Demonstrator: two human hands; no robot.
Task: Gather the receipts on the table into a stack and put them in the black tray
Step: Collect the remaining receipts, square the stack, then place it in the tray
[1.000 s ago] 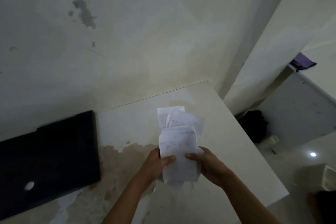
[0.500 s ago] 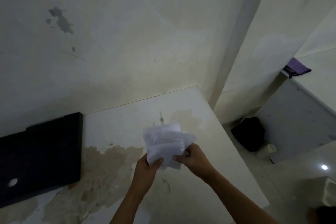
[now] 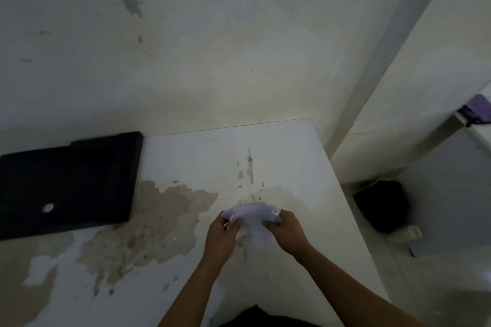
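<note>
Both hands are holding the receipts at lower centre of the frame, above the counter. The left hand is pinching the left edge of the bundle, fingers curled shut over it; the right hand is gripping the right edge the same way. The paper is bowing and bunching between them, blurred, so the sheet count cannot be told.

The black tray is sitting at the left of the frame, well apart from the hands, with one pale spot on its floor.

Risks, as judged:
- Sheets appear unevenly aligned; a loose one is liable to slip out during the carry leftward.
- The squeeze from both sides is likely creasing the paper, so the stack may not lie flat.
- A pale slip near the bottom edge may be a missed receipt; this cannot be confirmed.
</note>
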